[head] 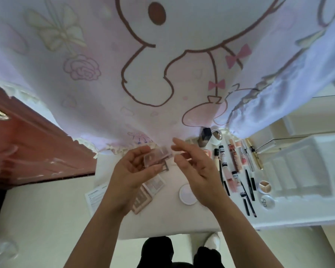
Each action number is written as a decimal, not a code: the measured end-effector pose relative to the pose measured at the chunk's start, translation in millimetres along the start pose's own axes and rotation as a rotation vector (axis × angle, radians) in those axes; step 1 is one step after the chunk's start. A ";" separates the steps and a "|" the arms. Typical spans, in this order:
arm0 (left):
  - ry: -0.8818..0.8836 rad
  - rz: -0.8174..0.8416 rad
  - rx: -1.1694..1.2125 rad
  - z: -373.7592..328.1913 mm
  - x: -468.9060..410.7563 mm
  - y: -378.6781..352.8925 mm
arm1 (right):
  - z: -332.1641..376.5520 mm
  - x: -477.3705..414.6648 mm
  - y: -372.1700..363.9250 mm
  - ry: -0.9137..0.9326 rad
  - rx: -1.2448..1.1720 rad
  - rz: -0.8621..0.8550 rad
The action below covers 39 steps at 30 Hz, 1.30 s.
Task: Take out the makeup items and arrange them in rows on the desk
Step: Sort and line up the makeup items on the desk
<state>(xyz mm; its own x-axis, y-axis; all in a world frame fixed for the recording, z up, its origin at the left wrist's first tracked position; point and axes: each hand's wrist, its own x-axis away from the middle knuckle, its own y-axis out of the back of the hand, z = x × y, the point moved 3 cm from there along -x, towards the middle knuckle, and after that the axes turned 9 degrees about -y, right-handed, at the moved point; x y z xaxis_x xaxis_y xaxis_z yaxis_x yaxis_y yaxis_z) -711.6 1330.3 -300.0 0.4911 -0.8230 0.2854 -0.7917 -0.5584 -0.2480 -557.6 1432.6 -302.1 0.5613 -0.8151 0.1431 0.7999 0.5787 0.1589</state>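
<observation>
My left hand [132, 174] pinches a small clear pink eyeshadow case [156, 157] above the white desk [182, 219]. My right hand [193, 167] hovers just right of the case, fingers loosely spread, holding nothing that I can see. Below the hands lie pink palettes [154, 183] [141, 200] and a round white compact [186, 194]. To the right, rows of tubes, pencils and lip glosses [236, 167] lie on the desk, with a round jar [267, 201] and a tan pot [265, 186] at the near end.
A white organiser tray [307, 171] stands at the right. A pink cartoon curtain [162, 64] hangs over the desk's far edge. A red-brown cabinet [33, 151] is at the left. A printed paper sheet [94, 198] hangs off the desk's left edge.
</observation>
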 end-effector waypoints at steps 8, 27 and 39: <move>-0.085 -0.035 0.141 -44.3 32.4 -37.0 | 45.4 22.5 21.3 0.098 0.066 -0.017; -0.198 -0.016 -0.003 -67.6 61.3 -64.7 | 73.9 44.3 38.3 0.120 -0.093 0.030; -0.107 0.053 0.121 -71.7 49.1 -74.5 | 71.5 37.9 54.0 -0.012 -0.347 0.095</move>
<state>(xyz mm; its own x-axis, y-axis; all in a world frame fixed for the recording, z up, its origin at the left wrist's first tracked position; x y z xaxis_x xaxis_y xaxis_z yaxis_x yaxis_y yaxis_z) -654.6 1339.0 -201.1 0.4905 -0.8546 0.1704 -0.7714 -0.5168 -0.3713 -508.3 1434.8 -218.3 0.6356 -0.7568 0.1527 0.7700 0.6071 -0.1963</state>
